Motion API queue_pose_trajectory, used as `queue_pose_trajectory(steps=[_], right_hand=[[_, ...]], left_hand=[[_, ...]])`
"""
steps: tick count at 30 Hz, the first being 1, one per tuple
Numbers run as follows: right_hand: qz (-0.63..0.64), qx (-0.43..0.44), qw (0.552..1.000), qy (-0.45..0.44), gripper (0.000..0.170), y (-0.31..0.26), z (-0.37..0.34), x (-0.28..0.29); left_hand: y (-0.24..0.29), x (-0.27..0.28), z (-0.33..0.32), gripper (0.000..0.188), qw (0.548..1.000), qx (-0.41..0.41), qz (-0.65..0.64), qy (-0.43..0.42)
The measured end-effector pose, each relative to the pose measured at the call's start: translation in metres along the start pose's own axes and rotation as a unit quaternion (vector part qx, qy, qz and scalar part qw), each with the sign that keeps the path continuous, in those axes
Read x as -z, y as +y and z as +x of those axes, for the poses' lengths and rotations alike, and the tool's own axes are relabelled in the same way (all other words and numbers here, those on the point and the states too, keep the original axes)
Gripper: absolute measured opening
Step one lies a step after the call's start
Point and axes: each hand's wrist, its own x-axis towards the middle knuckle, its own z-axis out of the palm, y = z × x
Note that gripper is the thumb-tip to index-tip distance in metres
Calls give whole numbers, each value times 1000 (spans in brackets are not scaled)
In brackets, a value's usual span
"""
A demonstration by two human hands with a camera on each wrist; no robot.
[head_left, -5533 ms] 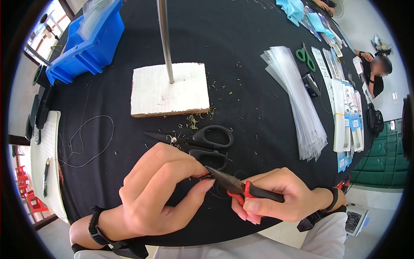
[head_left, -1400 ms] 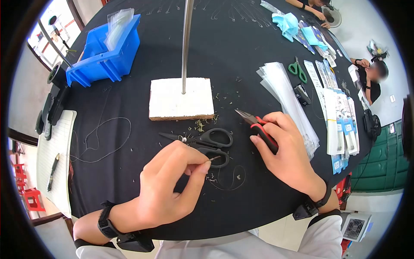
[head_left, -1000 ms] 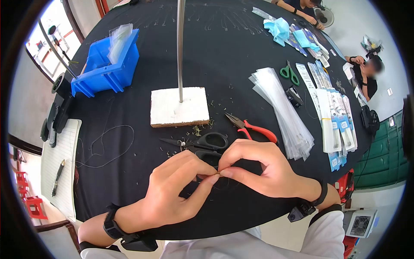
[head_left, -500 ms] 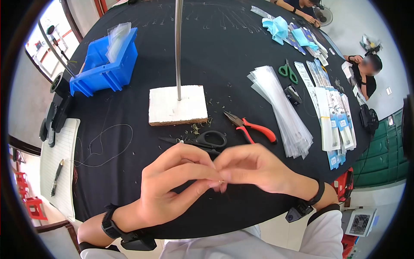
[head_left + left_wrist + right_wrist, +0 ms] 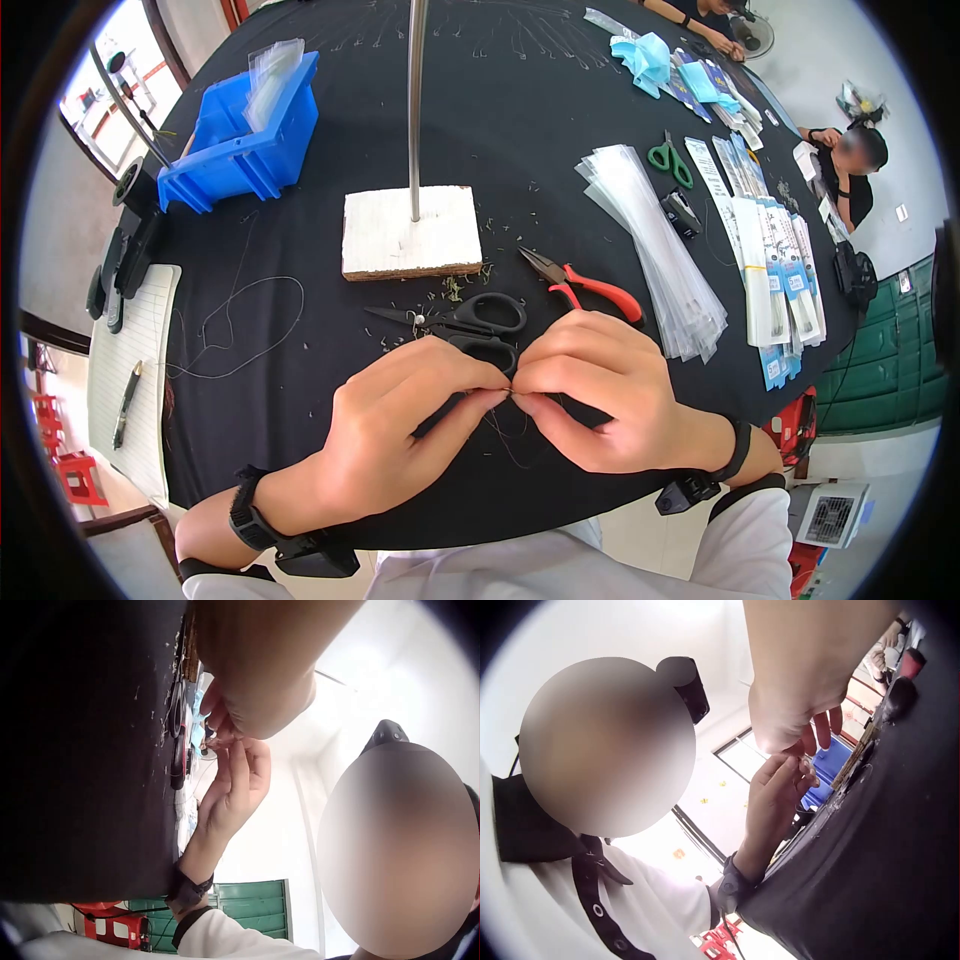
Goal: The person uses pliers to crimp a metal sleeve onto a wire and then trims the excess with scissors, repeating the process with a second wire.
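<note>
Just in front of the black scissors (image 5: 490,316), my two hands meet fingertip to fingertip. Thumb and forefinger of the left hand (image 5: 395,425) pinch a tiny thin piece, mostly hidden by the fingertips. From the other side my right hand (image 5: 605,400) pinches at the same spot. A fine thread hangs below the fingers in a loose curl. I cannot tell what kind of piece it is. Beyond the right hand lie needle-nose pliers with red handles (image 5: 605,292). In the left wrist view the right hand (image 5: 236,784) shows its bent fingers against the left ones.
A metal rod rises from a white block (image 5: 385,245) behind the scissors, with clippings scattered around. At left are a blue bin (image 5: 245,150), a coil of thread, and a notebook (image 5: 110,430) with a pen (image 5: 128,405). Clear plastic sleeves (image 5: 665,270), green scissors (image 5: 680,165) and packets lie right.
The right hand gripped the pliers earlier, laid them down beside the black scissors, then joined the left hand. Since then the fingers of both hands have shifted around the tiny piece.
</note>
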Motion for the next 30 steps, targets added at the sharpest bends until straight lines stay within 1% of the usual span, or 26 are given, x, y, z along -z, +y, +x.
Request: queue_pose_trajectory(steps=[3, 6, 8, 9, 11, 12, 15, 18, 21, 23, 26, 29, 30], right_hand=[[23, -29, 999, -7, 16, 0, 0, 1], [49, -42, 998, -5, 15, 2, -2, -1], [72, -54, 996, -11, 14, 3, -3, -2], [99, -76, 992, -11, 13, 2, -3, -2], [153, -119, 981, -10, 11, 0, -3, -2], [159, -124, 979, -8, 11, 0, -3, -2], [169, -131, 977, -7, 10, 0, -2, -2], [163, -123, 979, -14, 11, 1, -3, -3], [154, -121, 980, -10, 12, 1, -2, -4], [156, -129, 979, -3, 12, -2, -1, -3], [136, -107, 985, -15, 12, 3, -3, -3], [134, -105, 985, -8, 13, 3, -3, -4], [134, -117, 984, -10, 15, 4, -4, -4]], left_hand=[[-1, -2, -1, 17, 1000, 20, -15, 7], [-3, -1, -1, 18, 1000, 9, -22, -15], [-2, -2, -1, 19, 1000, 9, -24, -7], [-1, -2, -1, 19, 1000, 9, -25, -3], [2, -3, -2, 18, 996, 61, -57, 14], [3, -3, -3, 18, 993, 87, -73, 22], [-3, -1, -4, 14, 994, 94, -64, 1], [-2, -3, -5, 11, 982, 147, -115, 16], [-4, -4, -6, 10, 977, 163, -135, 13], [-3, -2, -6, 10, 982, 149, -118, -6], [-3, -1, -5, 9, 986, 134, -98, -20], [-2, -2, -4, 10, 990, 111, -77, -45], [-2, -2, -3, 10, 991, 102, -69, -56]])
